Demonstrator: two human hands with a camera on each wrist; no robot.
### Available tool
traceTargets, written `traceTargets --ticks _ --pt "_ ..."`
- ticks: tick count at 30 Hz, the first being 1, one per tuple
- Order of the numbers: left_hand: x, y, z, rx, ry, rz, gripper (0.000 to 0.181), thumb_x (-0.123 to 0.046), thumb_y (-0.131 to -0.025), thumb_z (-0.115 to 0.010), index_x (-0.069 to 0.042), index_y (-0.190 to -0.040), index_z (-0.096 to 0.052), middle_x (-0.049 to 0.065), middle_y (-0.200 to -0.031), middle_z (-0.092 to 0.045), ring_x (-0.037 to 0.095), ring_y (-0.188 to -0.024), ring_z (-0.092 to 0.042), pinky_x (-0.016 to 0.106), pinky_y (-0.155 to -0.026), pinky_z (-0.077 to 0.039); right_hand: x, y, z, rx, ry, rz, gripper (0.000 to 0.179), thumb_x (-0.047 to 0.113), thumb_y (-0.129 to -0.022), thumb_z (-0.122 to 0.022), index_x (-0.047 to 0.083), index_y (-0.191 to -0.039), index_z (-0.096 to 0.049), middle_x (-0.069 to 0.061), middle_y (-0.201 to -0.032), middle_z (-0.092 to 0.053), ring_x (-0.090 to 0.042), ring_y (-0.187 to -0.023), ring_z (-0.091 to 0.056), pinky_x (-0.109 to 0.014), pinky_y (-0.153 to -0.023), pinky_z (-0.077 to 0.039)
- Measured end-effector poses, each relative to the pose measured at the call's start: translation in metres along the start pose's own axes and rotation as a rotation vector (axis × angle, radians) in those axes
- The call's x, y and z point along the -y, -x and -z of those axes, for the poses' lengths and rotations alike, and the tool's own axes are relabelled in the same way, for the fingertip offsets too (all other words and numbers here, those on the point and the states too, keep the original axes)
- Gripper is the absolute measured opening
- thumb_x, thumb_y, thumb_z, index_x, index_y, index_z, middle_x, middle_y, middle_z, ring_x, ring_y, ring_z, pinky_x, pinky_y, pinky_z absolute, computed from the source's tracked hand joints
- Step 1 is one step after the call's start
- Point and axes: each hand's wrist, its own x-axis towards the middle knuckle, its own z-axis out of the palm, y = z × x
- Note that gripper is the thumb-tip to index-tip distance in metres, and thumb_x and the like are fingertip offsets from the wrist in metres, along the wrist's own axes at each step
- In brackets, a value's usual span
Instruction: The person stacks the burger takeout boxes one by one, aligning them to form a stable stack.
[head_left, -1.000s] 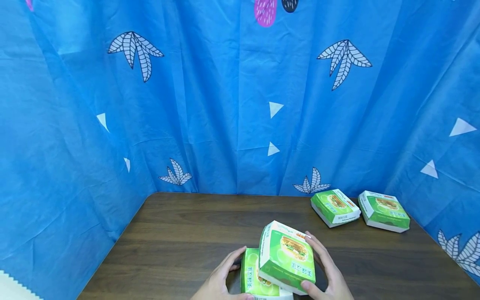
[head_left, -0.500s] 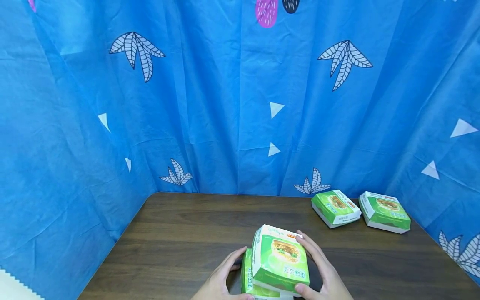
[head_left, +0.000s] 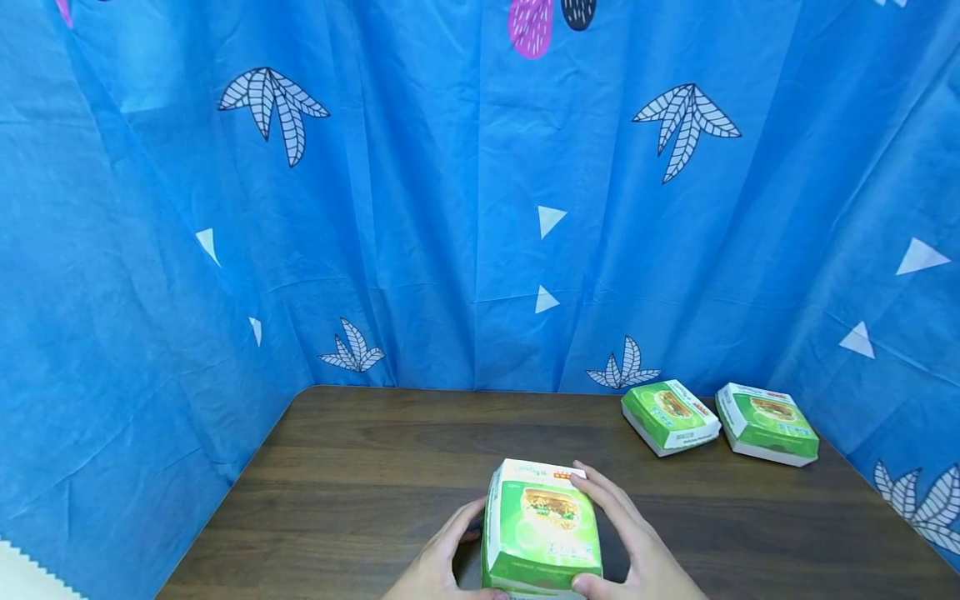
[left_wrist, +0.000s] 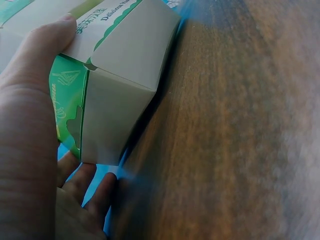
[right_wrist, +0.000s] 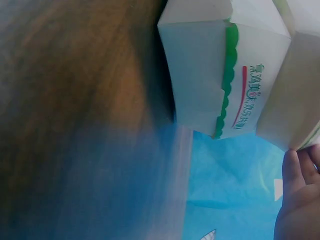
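My right hand (head_left: 633, 546) grips a green and white burger box (head_left: 546, 512) by its right side, thumb at the near corner and fingers at the far one. Under it is a second burger box (right_wrist: 200, 70), nearly covered in the head view. That lower box sits on the table, and my left hand (head_left: 442, 560) holds it from the left. In the left wrist view the thumb lies on the box's upper edge, with the fingers curled at its far side. In the right wrist view the upper box overlaps the lower one.
Two more burger boxes, a left one (head_left: 670, 417) and a right one (head_left: 768, 423), lie side by side at the table's back right. Blue curtain (head_left: 420, 208) closes off the back and sides of the brown wooden table (head_left: 360, 475).
My right hand has moved the upper box leftward and slightly nearer, straightening it over the lower box, now almost hidden. My left hand has stayed in place.
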Motion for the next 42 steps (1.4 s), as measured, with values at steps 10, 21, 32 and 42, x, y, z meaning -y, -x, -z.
traceTargets --ticks 10,21,32,42 --pt "-0.002 0.001 0.0 -0.009 -0.039 0.035 0.091 -0.035 -0.078 -0.08 -0.029 -0.151 -0.025 0.0 -0.149 -0.038 0.011 -0.131 -0.041 0.027 -0.103 -0.04 0.005 -0.006 0.003 0.022 0.182 0.092 0.09 0.044 -0.076 -0.078 0.037 -0.149 -0.026 0.015 -0.154 -0.024 -0.015 -0.132 -0.036 -0.044 -0.088 -0.047" --pt "0.003 0.003 -0.001 -0.005 -0.046 0.021 0.089 -0.032 -0.079 -0.08 -0.028 -0.15 -0.026 -0.001 -0.145 -0.042 0.008 -0.127 -0.045 0.025 -0.1 -0.041 0.008 -0.007 0.01 0.106 0.199 0.084 0.088 0.05 -0.077 -0.077 0.037 -0.148 -0.027 0.014 -0.152 -0.025 -0.013 -0.13 -0.038 -0.034 -0.092 -0.047" --pt "0.008 0.003 0.001 -0.015 -0.023 -0.075 0.093 -0.028 -0.077 -0.081 -0.024 -0.151 -0.025 0.002 -0.146 -0.042 0.01 -0.127 -0.047 0.024 -0.102 -0.039 0.012 -0.008 0.01 0.132 0.187 0.016 0.086 0.053 -0.077 -0.075 0.042 -0.146 -0.026 0.015 -0.152 -0.022 -0.02 -0.13 -0.038 -0.043 -0.093 -0.047" --pt "0.003 -0.001 0.001 -0.049 0.081 -0.161 0.105 -0.022 -0.079 -0.079 -0.018 -0.156 -0.007 0.009 -0.157 -0.026 0.012 -0.138 -0.034 0.028 -0.107 -0.037 0.007 -0.008 0.011 0.099 0.232 0.084 0.087 0.057 -0.075 -0.075 0.039 -0.146 -0.028 0.014 -0.152 -0.026 -0.014 -0.13 -0.039 -0.034 -0.092 -0.047"
